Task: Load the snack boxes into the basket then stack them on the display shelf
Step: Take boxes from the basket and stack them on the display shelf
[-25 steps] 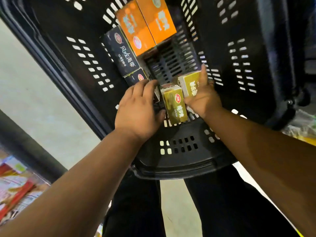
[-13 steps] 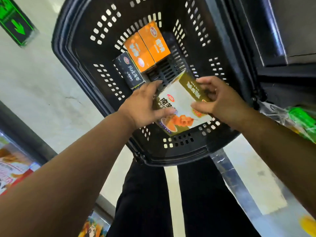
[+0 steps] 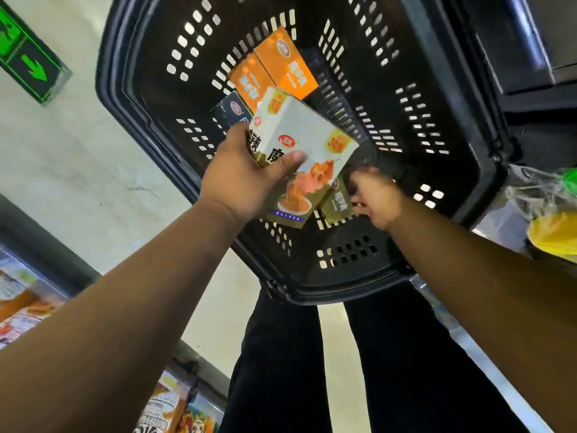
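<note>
A black perforated basket (image 3: 349, 285) stands on the floor in front of my legs. My left hand (image 3: 240, 179) grips a white and olive snack box (image 3: 306, 142), raised above the basket floor, thumb across its front. Lower down, my right hand (image 3: 374, 195) curls its fingers round a second olive snack box (image 3: 335, 206) near the basket's near wall. Two orange boxes (image 3: 274, 70) lie side by side at the far end. A dark box (image 3: 232, 112) sits beside them, partly hidden by the lifted box.
A shelf edge with colourful packets (image 3: 22, 304) runs along the lower left. A green arrow sign (image 3: 28, 64) is on the pale floor at upper left. Bagged yellow and green goods (image 3: 552, 223) sit at the right. A dark fixture (image 3: 530, 57) stands at upper right.
My left hand took the white and olive box alone and lifted it higher. My right hand let go of it and dropped to the second olive box in the basket.
</note>
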The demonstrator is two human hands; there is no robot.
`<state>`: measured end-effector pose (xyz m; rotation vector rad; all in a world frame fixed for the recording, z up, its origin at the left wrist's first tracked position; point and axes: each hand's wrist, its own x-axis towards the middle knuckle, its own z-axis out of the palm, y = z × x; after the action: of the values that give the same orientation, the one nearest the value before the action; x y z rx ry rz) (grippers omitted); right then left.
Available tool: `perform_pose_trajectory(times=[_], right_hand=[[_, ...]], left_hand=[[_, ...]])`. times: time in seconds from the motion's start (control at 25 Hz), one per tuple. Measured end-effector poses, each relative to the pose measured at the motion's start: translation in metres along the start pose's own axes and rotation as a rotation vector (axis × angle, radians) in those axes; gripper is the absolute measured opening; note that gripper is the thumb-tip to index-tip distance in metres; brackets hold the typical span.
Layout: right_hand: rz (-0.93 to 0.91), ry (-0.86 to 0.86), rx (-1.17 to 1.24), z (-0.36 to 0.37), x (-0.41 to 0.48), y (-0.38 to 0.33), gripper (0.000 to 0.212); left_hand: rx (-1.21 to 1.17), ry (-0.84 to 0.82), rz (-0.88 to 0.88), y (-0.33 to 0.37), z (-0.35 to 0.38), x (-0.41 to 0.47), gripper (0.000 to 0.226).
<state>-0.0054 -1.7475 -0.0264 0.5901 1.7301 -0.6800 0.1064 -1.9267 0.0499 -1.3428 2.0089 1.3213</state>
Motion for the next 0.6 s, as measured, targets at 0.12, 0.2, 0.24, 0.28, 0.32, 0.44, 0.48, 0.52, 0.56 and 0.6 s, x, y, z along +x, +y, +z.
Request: perform_pose_trajectory(times=[0.12,0.2,0.24,0.28,0.32,0.44,0.48,0.52,0.56,0.6], right_hand=[[-0.165,0.064,-0.72,0.026,0.031,0.026,0.096],[-0.165,0.068,-0.836,0.036,0.051,0.032,0.121],[-0.16,0.084,-0.852,0.04,0.061,0.035,0.127],[-0.156,0.105,-0.864,0.043,0.07,0.04,0.129],[-0.172,0.123,-0.874,0.047,0.076,0.044,0.129],[-0.261,0.175,-0.806,0.05,0.086,0.054,0.122],[-0.263,0.173,-0.76,0.048,0.085,0.054,0.119],[-0.266,0.174,-0.717,0.045,0.083,0.054,0.116],[-0.284,0.186,-0.684,0.039,0.078,0.051,0.11],[-0.317,0.197,-0.669,0.032,0.069,0.047,0.103]], left_hand=[[0.253,0.167,0.142,-0.001,0.0,0.015,0.093],[0.391,0.224,0.153,-0.005,0.001,0.025,0.095],[0.437,0.241,0.148,-0.006,0.002,0.028,0.095],[0.475,0.25,0.149,-0.008,0.004,0.03,0.096],[0.508,0.248,0.155,-0.011,0.006,0.031,0.095],[0.591,0.237,0.189,-0.017,0.012,0.033,0.094],[0.596,0.24,0.198,-0.017,0.012,0.034,0.094],[0.598,0.241,0.2,-0.017,0.013,0.033,0.094],[0.603,0.24,0.197,-0.016,0.014,0.033,0.095],[0.602,0.236,0.182,-0.014,0.015,0.033,0.095]])
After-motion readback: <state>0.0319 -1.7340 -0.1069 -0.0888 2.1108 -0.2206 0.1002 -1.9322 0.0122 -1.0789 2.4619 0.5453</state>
